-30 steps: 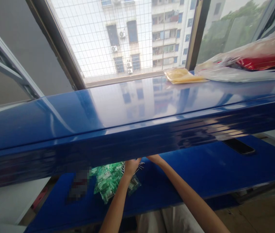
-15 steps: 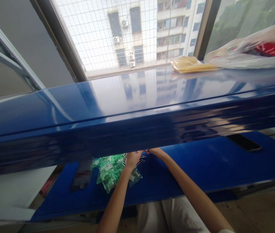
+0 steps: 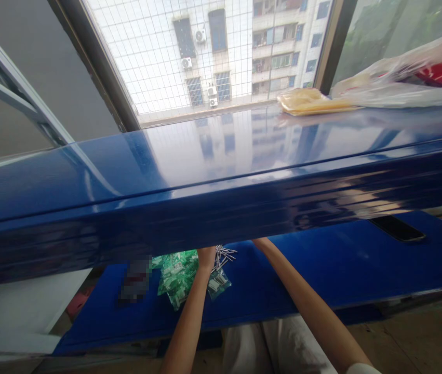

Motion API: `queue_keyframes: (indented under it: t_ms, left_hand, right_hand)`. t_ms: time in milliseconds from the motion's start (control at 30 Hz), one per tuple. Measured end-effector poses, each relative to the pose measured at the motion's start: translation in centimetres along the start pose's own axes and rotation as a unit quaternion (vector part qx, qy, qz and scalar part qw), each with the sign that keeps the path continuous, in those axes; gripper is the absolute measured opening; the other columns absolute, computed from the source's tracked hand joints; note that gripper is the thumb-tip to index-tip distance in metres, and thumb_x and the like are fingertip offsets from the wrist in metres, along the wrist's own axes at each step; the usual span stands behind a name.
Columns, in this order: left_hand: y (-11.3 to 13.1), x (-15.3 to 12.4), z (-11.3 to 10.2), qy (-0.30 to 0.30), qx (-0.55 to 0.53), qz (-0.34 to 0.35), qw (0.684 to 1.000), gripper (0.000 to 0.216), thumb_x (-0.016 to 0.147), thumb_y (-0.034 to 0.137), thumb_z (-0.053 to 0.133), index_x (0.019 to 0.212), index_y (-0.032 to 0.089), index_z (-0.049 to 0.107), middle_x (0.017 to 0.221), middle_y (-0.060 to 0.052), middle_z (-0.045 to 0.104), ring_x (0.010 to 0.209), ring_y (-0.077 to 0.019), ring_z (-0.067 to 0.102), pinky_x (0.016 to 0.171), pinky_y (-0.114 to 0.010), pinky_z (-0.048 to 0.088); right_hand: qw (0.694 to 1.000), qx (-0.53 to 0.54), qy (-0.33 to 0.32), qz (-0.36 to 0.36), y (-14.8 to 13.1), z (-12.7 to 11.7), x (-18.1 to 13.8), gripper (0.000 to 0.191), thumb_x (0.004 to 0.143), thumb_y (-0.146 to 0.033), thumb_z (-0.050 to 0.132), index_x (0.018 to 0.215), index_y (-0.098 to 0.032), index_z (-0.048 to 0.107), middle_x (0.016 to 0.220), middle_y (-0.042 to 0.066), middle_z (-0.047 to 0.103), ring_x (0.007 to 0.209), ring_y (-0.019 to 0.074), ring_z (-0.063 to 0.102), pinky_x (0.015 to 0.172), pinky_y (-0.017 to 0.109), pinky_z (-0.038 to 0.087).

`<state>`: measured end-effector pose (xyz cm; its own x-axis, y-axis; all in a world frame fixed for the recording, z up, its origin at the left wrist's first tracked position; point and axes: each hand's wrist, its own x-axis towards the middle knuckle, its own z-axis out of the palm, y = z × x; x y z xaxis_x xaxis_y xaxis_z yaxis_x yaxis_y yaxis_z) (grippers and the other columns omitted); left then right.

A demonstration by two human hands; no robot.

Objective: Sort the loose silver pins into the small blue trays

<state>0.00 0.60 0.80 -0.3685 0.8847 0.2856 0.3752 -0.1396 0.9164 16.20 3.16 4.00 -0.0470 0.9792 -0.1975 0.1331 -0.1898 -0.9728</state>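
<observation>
Both of my hands reach in under the blue upper shelf (image 3: 221,218), whose front edge covers the fingers. Of my left hand (image 3: 206,258) only the wrist and the back show, beside a heap of small green plastic packets (image 3: 177,275). My right hand (image 3: 260,242) is hidden past the wrist, to the right of the heap. Between the two lie several thin metal rods (image 3: 225,255), loosely crossed. A clear packet of short pale pieces (image 3: 218,283) rests just below them. What either hand holds cannot be seen.
A black phone (image 3: 398,228) lies on the right of the blue lower table (image 3: 322,265). A blurred dark item (image 3: 135,280) sits left of the packets. On the shelf are a yellowish packet (image 3: 310,101) and a large plastic bag (image 3: 403,85) with something red inside.
My left hand has moved left and further under the shelf, uncovering more of the metal rods. My right hand has shifted to the right, away from the left, and its fingers are now hidden.
</observation>
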Motion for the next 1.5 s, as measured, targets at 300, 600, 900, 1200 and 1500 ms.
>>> queue_keyframes:
  t_ms: [300, 600, 900, 1200, 1500]
  left_hand:
    - [0.0, -0.1, -0.3, 0.006, -0.006, -0.001, 1.000, 0.019, 0.072, 0.030, 0.051, 0.059, 0.018, 0.057, 0.050, 0.000, 0.053, 0.067, -0.0170, 0.056, 0.067, -0.027, 0.042]
    - [-0.9, 0.8, -0.5, -0.025, 0.034, 0.043, 0.998, 0.024, 0.079, 0.029, 0.042, 0.064, 0.021, 0.059, 0.047, 0.001, 0.053, 0.060, -0.0164, 0.054, 0.060, -0.027, 0.042]
    - [-0.6, 0.5, -0.3, -0.022, 0.040, 0.013, 0.999, 0.022, 0.077, 0.026, 0.043, 0.062, 0.020, 0.059, 0.063, -0.001, 0.062, 0.069, -0.0171, 0.056, 0.068, -0.029, 0.043]
    - [1.0, 0.2, -0.3, -0.027, 0.035, 0.039, 0.998, 0.025, 0.077, 0.029, 0.045, 0.057, 0.020, 0.058, 0.062, -0.001, 0.062, 0.065, -0.0150, 0.056, 0.065, -0.026, 0.044]
    - [1.6, 0.2, 0.3, -0.073, 0.082, 0.059, 0.992, 0.026, 0.078, 0.031, 0.044, 0.067, 0.017, 0.064, 0.075, -0.004, 0.063, 0.074, -0.0157, 0.057, 0.065, -0.026, 0.043]
  right_hand:
    - [0.982, -0.138, -0.049, -0.120, 0.8, 0.3, 0.5, 0.020, 0.069, -0.035, 0.058, 0.062, -0.017, 0.064, 0.058, 0.004, 0.060, 0.071, 0.0188, 0.058, 0.069, 0.030, 0.045]
    - [0.903, -0.331, -0.142, -0.235, 1.9, 1.1, 0.3, 0.078, 0.041, -0.055, 0.072, 0.110, -0.024, 0.058, 0.083, 0.006, 0.059, 0.084, 0.0237, 0.054, 0.069, 0.031, 0.043]
    - [0.882, -0.377, -0.095, -0.266, 1.5, 1.8, -0.1, 0.039, 0.070, -0.044, 0.058, 0.104, -0.025, 0.061, 0.094, 0.005, 0.062, 0.088, 0.0221, 0.056, 0.076, 0.031, 0.042]
    - [0.891, -0.361, -0.030, -0.273, 2.5, 2.3, 1.0, 0.034, 0.074, -0.046, 0.054, 0.100, -0.026, 0.063, 0.093, 0.005, 0.064, 0.088, 0.0216, 0.057, 0.078, 0.031, 0.041]
    - [0.907, -0.344, 0.032, -0.242, 2.4, 2.1, 1.3, 0.032, 0.072, -0.049, 0.053, 0.086, -0.023, 0.067, 0.076, 0.004, 0.065, 0.076, 0.0191, 0.059, 0.064, 0.026, 0.041]
